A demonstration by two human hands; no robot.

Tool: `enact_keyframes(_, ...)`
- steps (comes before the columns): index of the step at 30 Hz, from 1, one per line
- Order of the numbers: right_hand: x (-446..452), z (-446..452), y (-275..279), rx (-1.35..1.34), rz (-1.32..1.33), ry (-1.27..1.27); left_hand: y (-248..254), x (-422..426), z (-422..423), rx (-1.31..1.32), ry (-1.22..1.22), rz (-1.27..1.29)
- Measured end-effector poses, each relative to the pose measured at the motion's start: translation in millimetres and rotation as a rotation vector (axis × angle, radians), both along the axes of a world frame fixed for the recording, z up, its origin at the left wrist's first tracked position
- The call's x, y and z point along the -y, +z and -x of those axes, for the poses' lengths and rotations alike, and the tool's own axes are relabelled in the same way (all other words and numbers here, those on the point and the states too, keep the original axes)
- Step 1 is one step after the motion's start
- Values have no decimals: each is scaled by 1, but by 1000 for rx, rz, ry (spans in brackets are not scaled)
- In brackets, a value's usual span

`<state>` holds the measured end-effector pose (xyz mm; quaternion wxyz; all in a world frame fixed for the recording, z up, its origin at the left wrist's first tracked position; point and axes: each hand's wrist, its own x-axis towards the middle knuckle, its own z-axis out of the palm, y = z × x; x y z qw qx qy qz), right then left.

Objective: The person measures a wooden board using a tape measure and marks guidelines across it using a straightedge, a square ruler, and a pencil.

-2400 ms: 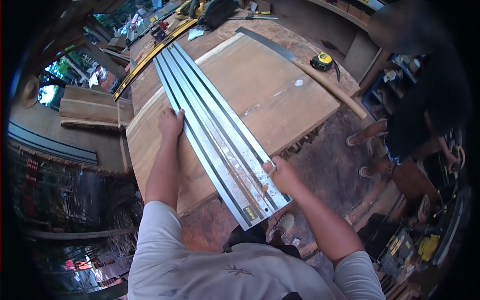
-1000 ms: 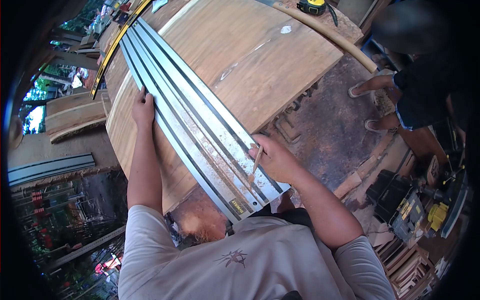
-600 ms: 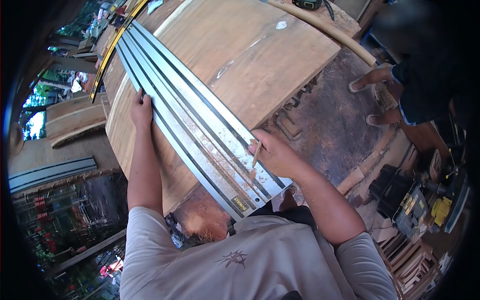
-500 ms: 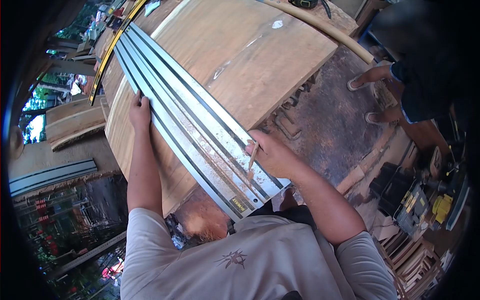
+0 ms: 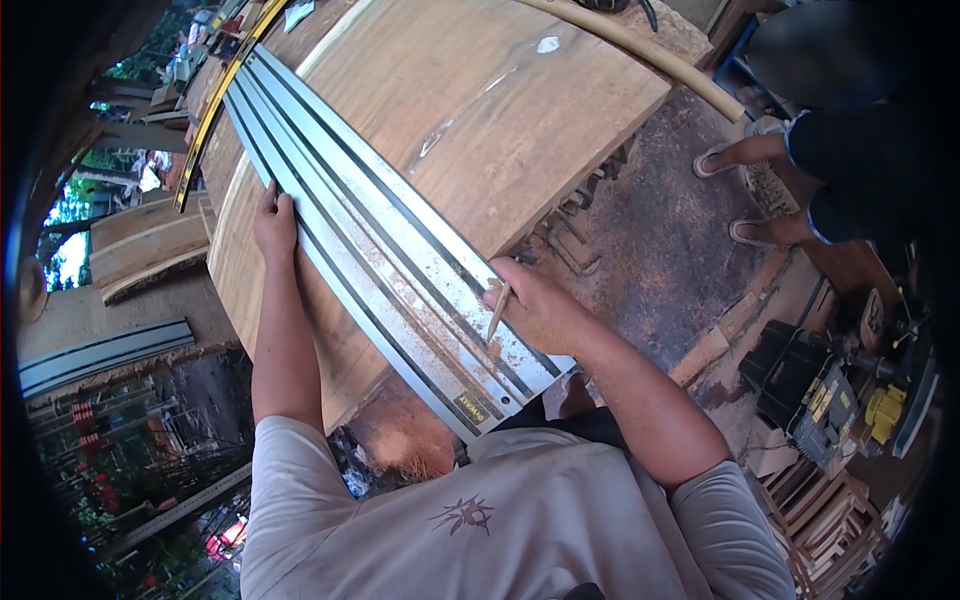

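Note:
A long silver track-saw guide rail (image 5: 345,215) with dark strips and sawdust on it lies diagonally across a wide wooden slab (image 5: 450,120), its near end jutting past the slab toward my body. My left hand (image 5: 275,225) grips the rail's left edge partway along, thumb on top. At the right edge, close to the near end, my right hand (image 5: 535,305) is closed around the rail. A pencil (image 5: 499,310) sticks out from the fingers of that same hand, over the rail. Fingers under the rail are hidden.
A yellow spirit level (image 5: 213,110) lies across the rail's far end. Clamps (image 5: 570,250) sit beneath the slab's right edge. A wooden pole (image 5: 650,60) lies at the far right. Another person's sandalled feet (image 5: 712,160) stand to the right, near a tool case (image 5: 800,385). Another rail (image 5: 105,355) lies left.
The view has shifted very slightly. Both hands stay on the rail, and the pencil remains in the right hand. The other person at right has moved a little.

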<state>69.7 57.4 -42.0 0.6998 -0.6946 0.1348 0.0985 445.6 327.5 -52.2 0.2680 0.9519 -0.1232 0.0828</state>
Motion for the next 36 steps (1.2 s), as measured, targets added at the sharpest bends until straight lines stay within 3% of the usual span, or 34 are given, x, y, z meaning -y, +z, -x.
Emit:
enact_keyframes(13, -2, -1, -7, 95, -50, -74, -3, -3, -3, 38, 13, -17)
enact_keyframes(24, 1, -3, 11, -56, -241, -76, 0, 0, 0, 54, 45, -104)
enact_keyframes(36, 3, -3, 21, -77, -184, -93, 1, 3, 1, 32, 49, -107)
